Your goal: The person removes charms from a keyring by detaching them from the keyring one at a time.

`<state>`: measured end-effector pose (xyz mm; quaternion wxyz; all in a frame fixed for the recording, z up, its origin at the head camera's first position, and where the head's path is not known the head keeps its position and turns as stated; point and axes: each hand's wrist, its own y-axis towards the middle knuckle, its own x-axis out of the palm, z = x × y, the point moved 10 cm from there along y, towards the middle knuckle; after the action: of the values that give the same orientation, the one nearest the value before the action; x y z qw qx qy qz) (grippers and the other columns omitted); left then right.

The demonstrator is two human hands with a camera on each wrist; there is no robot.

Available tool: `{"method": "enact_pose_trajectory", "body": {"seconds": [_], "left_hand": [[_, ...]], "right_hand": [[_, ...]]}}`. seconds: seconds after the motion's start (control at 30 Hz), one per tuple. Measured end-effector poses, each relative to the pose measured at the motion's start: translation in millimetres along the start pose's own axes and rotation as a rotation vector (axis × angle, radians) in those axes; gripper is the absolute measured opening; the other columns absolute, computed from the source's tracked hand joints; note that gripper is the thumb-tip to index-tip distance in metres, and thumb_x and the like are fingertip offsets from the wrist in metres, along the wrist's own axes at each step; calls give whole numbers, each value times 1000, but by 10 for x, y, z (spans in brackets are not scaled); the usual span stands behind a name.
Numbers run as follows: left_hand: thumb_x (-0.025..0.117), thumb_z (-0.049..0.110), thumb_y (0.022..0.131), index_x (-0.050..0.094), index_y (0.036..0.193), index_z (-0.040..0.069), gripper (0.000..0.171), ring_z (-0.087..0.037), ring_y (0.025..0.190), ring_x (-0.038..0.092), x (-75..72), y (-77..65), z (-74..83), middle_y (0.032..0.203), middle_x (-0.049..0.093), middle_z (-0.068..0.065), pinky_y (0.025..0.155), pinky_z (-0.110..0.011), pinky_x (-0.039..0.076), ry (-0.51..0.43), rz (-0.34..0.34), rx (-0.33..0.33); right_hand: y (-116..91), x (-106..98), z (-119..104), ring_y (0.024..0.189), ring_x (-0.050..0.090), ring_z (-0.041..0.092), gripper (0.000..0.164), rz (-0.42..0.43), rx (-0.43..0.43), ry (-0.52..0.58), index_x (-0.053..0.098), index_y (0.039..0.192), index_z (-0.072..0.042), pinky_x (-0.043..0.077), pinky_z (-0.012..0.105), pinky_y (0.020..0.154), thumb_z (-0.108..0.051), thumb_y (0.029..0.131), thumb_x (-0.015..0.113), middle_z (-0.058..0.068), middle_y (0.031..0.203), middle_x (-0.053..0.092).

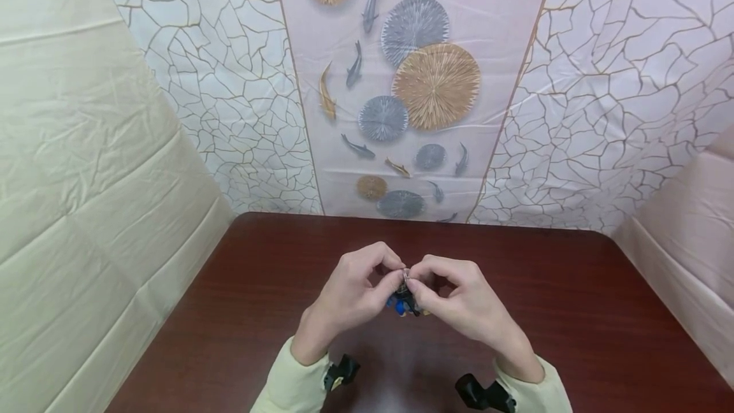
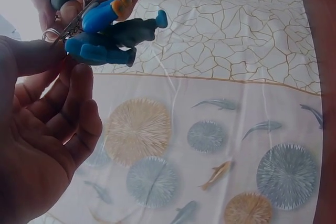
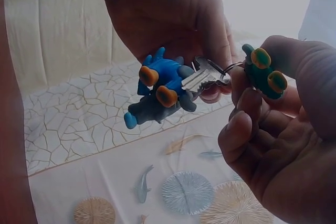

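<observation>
Both hands meet over the table, fingertips close together at a metal key ring (image 1: 406,275). My left hand (image 1: 357,289) pinches the ring between thumb and index finger; its other fingers curl loosely in the left wrist view. From the other side, my right hand (image 1: 461,298) pinches the ring too. A silver key (image 3: 202,81) hangs from it in the right wrist view. Beside the key dangle a blue figurine (image 3: 167,77) with orange feet and a dark grey one (image 3: 152,111) with a blue tip. A green figurine (image 3: 266,72) with yellow feet hangs against my right fingers.
Beneath the hands is a dark red-brown table (image 1: 264,273). Patterned cloth (image 1: 355,50) with fish and round motifs hangs behind its far edge. Cream cloth (image 1: 86,209) borders the left side, and a pinkish cloth (image 1: 688,228) the right. Black wrist devices (image 1: 478,394) sit at the sleeves.
</observation>
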<state>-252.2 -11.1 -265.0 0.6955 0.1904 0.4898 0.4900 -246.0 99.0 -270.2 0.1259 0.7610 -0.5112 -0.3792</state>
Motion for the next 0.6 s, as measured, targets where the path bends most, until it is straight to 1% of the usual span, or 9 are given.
{"method": "enact_pose_trajectory", "body": {"seconds": [0.23, 0.4, 0.5, 0.6], "left_hand": [[62, 3, 91, 60, 86, 13, 11, -2, 69, 59, 17, -32, -52, 82, 67, 1, 60, -12, 50, 20, -21, -49], [62, 3, 90, 60, 87, 13, 11, 1, 68, 58, 38, -23, -74, 82, 66, 2, 59, -12, 50, -8, -38, -86], [62, 3, 90, 61, 90, 12, 10, 0, 68, 58, 47, -9, -39, 83, 65, 1, 61, -11, 51, -10, -41, -56], [63, 2, 91, 62, 95, 11, 10, -3, 72, 59, 43, 0, 29, 87, 63, 0, 65, -11, 51, 12, -33, 9]], "right_hand": [[8, 46, -47, 58, 51, 4, 18, -16, -47, 25, 68, 89, -14, 41, 18, 43, 4, 89, 64, -3, 68, 55], [14, 38, -56, 58, 52, 4, 19, -9, -63, 26, 67, 88, -13, 42, 18, 44, 6, 88, 64, -3, 69, 56], [7, 24, -48, 60, 53, 4, 21, -12, -72, 27, 67, 88, -13, 44, 18, 45, 7, 88, 64, -4, 70, 56], [4, 16, -47, 60, 53, 4, 21, -17, -81, 38, 66, 88, -12, 45, 19, 46, 9, 88, 63, -5, 70, 56]]}}
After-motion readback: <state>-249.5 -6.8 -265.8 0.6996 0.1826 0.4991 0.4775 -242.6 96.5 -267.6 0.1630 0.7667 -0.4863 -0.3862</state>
